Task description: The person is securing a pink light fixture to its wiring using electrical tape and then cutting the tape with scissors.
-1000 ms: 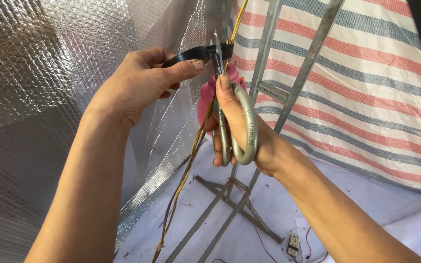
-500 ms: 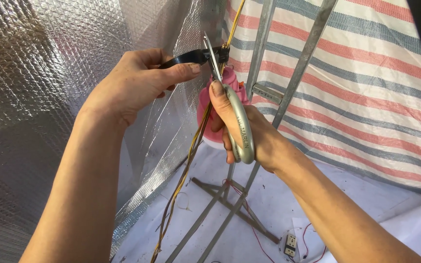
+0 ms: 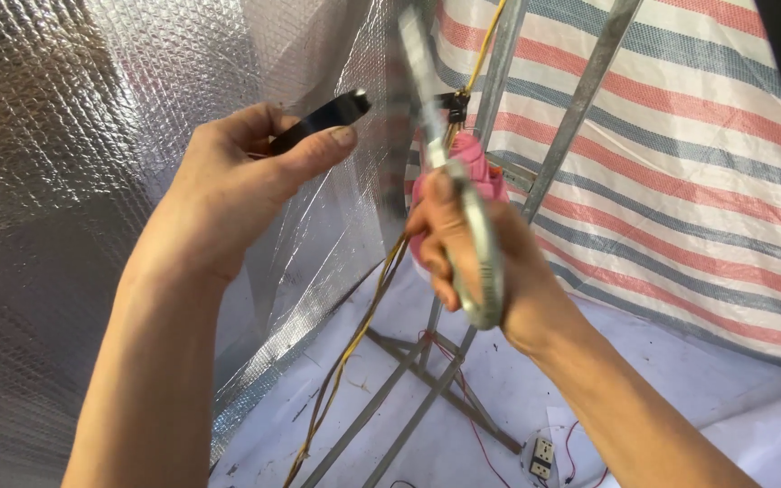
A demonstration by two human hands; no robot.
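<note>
Scissors (image 3: 463,217) are being gripped by the right hand (image 3: 472,262) mid-frame; the left hand (image 3: 237,181) is pinching black tape (image 3: 323,119).

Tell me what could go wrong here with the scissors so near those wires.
The scissors in the right hand are blurred, so moving, with blades close to the yellow wires on the metal frame; they might nick one. The black tape pinched in the left hand hangs free and could stick to the foil sheet.
</note>
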